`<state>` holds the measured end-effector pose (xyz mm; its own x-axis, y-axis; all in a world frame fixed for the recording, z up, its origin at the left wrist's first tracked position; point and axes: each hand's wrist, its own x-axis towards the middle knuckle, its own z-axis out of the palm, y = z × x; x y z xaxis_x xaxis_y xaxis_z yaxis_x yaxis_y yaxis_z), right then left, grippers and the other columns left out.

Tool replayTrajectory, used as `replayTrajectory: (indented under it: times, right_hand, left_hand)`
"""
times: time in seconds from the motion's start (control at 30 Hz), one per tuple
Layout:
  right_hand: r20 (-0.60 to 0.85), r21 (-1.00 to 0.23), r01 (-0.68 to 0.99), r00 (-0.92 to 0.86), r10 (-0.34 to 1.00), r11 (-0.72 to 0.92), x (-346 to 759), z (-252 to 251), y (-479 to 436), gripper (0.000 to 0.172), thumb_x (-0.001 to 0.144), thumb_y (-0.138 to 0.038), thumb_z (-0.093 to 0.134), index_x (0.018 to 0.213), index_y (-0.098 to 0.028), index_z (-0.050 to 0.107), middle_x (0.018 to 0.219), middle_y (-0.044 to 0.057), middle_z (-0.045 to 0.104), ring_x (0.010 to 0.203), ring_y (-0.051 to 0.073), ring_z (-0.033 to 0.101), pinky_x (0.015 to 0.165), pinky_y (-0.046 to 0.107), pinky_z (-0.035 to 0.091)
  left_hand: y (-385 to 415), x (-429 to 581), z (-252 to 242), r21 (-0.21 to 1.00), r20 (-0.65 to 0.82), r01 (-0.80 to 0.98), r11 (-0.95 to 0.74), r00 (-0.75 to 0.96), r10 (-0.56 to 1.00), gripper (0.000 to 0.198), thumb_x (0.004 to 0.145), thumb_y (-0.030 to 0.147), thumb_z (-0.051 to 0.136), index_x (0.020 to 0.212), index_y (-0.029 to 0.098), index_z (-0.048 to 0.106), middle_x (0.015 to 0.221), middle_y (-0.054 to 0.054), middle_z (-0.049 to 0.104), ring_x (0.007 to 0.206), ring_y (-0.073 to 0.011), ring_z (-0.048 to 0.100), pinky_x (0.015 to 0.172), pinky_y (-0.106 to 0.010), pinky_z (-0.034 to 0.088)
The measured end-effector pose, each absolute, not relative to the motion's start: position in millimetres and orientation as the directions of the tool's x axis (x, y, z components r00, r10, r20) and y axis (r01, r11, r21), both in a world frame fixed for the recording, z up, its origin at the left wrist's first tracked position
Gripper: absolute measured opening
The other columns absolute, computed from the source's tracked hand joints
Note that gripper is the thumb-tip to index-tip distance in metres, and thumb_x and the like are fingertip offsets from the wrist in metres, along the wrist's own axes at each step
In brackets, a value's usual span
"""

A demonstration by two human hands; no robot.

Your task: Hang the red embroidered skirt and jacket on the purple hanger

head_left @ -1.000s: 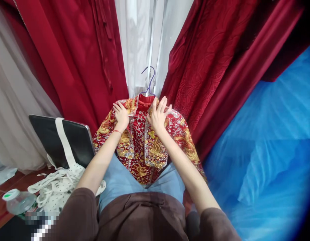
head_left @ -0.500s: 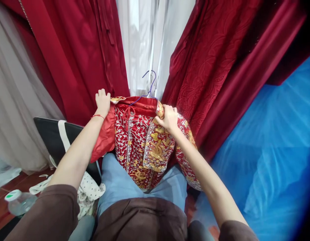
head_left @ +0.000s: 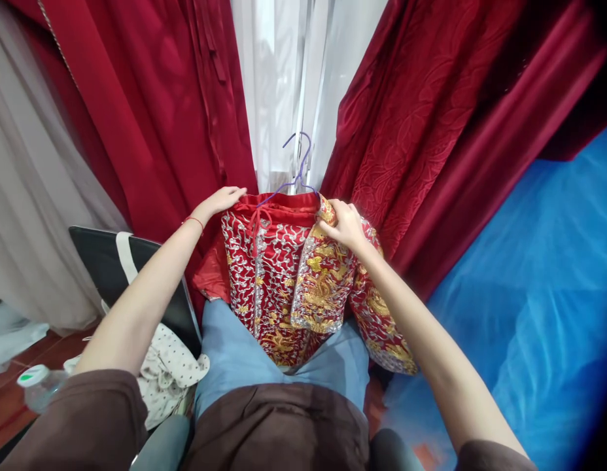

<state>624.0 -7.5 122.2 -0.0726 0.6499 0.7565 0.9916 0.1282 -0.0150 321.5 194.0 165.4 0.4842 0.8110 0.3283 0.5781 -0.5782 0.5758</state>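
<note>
A red jacket embroidered in gold and silver (head_left: 284, 275) hangs on a purple wire hanger (head_left: 297, 167) and drapes over my lap. My left hand (head_left: 219, 200) lies on the jacket's top left shoulder, where the left front panel is folded back to show plain red lining; its fingers are stretched along the cloth. My right hand (head_left: 345, 224) is closed on the edge of the jacket's right front panel near the collar. A red cord tie hangs inside below the collar.
Dark red curtains (head_left: 151, 111) and a white sheer curtain (head_left: 284, 85) hang right behind the jacket. A black case (head_left: 107, 261), a dotted white cloth bag (head_left: 171, 373) and a plastic bottle (head_left: 38, 386) lie at the left. Blue plastic sheeting (head_left: 529, 294) fills the right.
The jacket's fronts have been pulled open, left panel turned back to show lining. My right hand went from open flat to gripping the right panel; my left hand slid along the top edge.
</note>
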Motion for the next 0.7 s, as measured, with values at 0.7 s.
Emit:
replayTrajectory:
  times: [0.7]
  right_hand:
    - [0.783,-0.006,0.79,0.386,0.489,-0.613,667,187,-105,0.053,0.095,-0.06,0.048,0.094,-0.014,0.074,0.083,0.02,0.073,0.072,0.024,0.061,0.061,0.032,0.02]
  left_hand:
    - [151,308,150,-0.173,0.569,0.746,-0.643,0.609,0.553,0.055,0.103,0.05,0.028,0.12,0.026,0.073,0.097,-0.012,0.078,0.091,-0.0291,0.072,0.064,-0.03,0.034]
